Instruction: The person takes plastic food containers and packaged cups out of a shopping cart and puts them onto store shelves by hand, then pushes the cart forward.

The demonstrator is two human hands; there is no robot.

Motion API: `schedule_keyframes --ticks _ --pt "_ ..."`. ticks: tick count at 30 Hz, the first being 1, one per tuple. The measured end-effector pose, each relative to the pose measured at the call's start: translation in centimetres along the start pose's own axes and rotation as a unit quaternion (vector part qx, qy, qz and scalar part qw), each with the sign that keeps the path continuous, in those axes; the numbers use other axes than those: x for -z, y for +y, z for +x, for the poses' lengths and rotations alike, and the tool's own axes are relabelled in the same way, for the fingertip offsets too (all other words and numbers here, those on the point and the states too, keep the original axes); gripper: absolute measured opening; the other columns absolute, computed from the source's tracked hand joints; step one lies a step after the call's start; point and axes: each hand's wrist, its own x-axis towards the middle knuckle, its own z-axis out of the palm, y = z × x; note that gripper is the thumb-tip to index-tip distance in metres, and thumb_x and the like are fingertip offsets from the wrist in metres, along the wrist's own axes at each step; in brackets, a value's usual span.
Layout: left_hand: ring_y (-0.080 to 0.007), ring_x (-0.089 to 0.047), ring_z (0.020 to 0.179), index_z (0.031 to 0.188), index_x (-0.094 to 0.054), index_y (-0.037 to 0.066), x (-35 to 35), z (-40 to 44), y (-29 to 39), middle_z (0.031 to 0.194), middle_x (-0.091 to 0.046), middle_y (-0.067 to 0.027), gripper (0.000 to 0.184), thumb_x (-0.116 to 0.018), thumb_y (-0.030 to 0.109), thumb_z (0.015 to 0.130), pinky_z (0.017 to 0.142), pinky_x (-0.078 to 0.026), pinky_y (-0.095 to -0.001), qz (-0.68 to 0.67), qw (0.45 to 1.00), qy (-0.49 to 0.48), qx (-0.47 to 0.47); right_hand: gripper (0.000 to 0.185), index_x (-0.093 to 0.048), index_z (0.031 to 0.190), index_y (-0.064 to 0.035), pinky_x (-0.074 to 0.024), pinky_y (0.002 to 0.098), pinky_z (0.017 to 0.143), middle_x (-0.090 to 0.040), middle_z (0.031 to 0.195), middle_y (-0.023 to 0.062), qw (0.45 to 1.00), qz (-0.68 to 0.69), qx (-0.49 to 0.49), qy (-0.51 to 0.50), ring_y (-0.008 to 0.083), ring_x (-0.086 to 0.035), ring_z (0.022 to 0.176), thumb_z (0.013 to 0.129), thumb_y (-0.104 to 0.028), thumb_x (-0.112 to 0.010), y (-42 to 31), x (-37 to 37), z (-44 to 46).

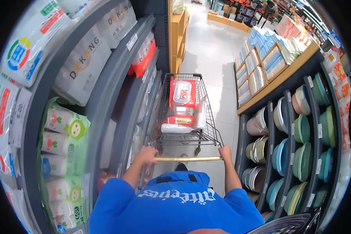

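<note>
A wire shopping cart stands in front of me in the aisle. My left hand is closed on the left end of its yellowish handle bar, close to the shelves. Around the bar's right end, at the cart's corner, my right hand is closed. Inside the cart lie a red package with a clear-lidded container on it, a red cylindrical package, a white package below that, and a whitish translucent bag at the right side.
Dark shelves on the left hold bagged goods and a green pack of paper rolls. At right, racks hold stacked bowls and basins. A wooden display of folded cloths stands ahead on the right. The tiled aisle runs forward.
</note>
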Motion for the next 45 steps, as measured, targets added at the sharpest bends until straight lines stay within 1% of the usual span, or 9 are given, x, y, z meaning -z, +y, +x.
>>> schedule_keyframes --ticks 9,12,14,17,21,29,37,41,45 --pt "-0.0258 -0.058 0.111 0.112 -0.069 0.014 1.1 0.0 -0.7 0.110 -0.067 -0.0055 0.062 -0.078 0.053 0.064 0.093 -0.043 -0.0471 0.000 1.000 0.015 -0.009 0.048 -0.058 0.124 -0.0024 -0.0468 0.0437 0.097 -0.060 0.123 0.0194 0.980 0.092 0.106 0.141 0.0367 -0.057 0.114 0.082 -0.022 -0.073 -2.6 0.4 -1.5" --pt "-0.0258 -0.059 0.109 0.109 -0.069 0.015 0.6 0.7 -1.0 0.108 -0.067 -0.0047 0.059 -0.076 0.052 0.064 0.091 -0.043 -0.0463 0.005 1.000 0.016 -0.010 0.052 -0.057 0.125 -0.0013 -0.0475 0.0439 0.097 -0.060 0.123 0.0205 0.949 0.138 0.232 0.162 0.0377 -0.058 0.113 0.081 -0.024 -0.075 -5.4 -1.1 3.0" --pt "-0.0260 -0.059 0.108 0.107 -0.069 0.015 0.9 0.9 -0.9 0.108 -0.067 -0.0042 0.057 -0.075 0.051 0.064 0.090 -0.043 -0.0461 0.012 1.000 0.018 -0.014 0.058 -0.057 0.124 0.0030 -0.0458 0.0454 0.100 -0.059 0.119 0.0249 0.946 0.213 0.235 0.057 0.0405 -0.055 0.116 0.079 -0.028 -0.078 -8.5 -3.0 7.0" --pt "-0.0253 -0.060 0.107 0.107 -0.069 0.016 1.6 1.1 -0.4 0.107 -0.067 -0.0036 0.056 -0.074 0.050 0.064 0.089 -0.042 -0.0465 -0.001 1.000 0.012 0.012 0.070 -0.053 0.126 0.0059 -0.0465 0.0455 0.099 -0.059 0.122 0.0270 0.965 0.196 0.172 -0.042 0.0400 -0.057 0.115 0.074 -0.033 -0.082 -12.5 -7.8 13.3" --pt "-0.0242 -0.061 0.106 0.104 -0.069 0.016 1.3 1.7 -1.1 0.106 -0.068 -0.0031 0.052 -0.073 0.048 0.062 0.087 -0.042 -0.0473 0.007 1.000 0.011 -0.004 0.086 -0.041 0.130 0.0082 -0.0443 0.0474 0.102 -0.057 0.119 0.0332 0.992 0.109 0.063 0.005 0.0473 -0.054 0.117 0.069 -0.033 -0.086 -14.9 -12.3 17.0" --pt "-0.0230 -0.057 0.107 0.104 -0.070 0.014 -0.6 2.0 -1.7 0.101 -0.064 -0.0044 0.066 -0.078 0.059 0.057 0.094 -0.039 -0.0520 0.012 1.000 -0.003 0.008 0.089 -0.039 0.131 0.0054 -0.0475 0.0478 0.099 -0.059 0.123 0.0313 0.972 0.234 0.010 0.000 0.0450 -0.059 0.115 0.063 -0.026 -0.087 -14.1 -18.4 20.3" --pt "-0.0242 -0.058 0.106 0.102 -0.070 0.013 -0.7 1.6 -1.5 0.102 -0.065 -0.0045 0.065 -0.077 0.060 0.058 0.092 -0.040 -0.0518 0.008 1.000 0.009 0.007 0.048 -0.069 0.091 0.0066 -0.0544 0.0426 0.067 -0.071 0.080 0.0194 0.968 0.249 0.026 0.015 0.0320 -0.071 0.077 0.062 -0.028 -0.084 -17.3 -12.8 20.9" --pt "-0.0248 -0.058 0.106 0.103 -0.070 0.014 -0.3 1.5 -1.4 0.102 -0.066 -0.0043 0.065 -0.078 0.060 0.058 0.091 -0.040 -0.0512 -0.005 1.000 0.011 0.000 0.048 -0.065 0.108 -0.0003 -0.0474 0.0354 0.057 -0.067 0.086 0.0059 0.889 0.452 0.020 -0.075 0.0170 -0.062 0.070 0.070 -0.027 -0.079 -17.5 -5.4 16.2" --pt "-0.0254 -0.057 0.108 0.109 -0.070 0.015 0.4 0.9 -1.0 0.107 -0.066 -0.0043 0.066 -0.079 0.058 0.060 0.089 -0.041 -0.0504 0.012 1.000 -0.001 0.001 0.048 -0.059 0.119 -0.0047 -0.0504 0.0324 0.067 -0.066 0.103 0.0056 0.850 0.516 0.019 -0.107 0.0171 -0.062 0.088 0.079 -0.026 -0.072 -16.5 4.5 6.9"
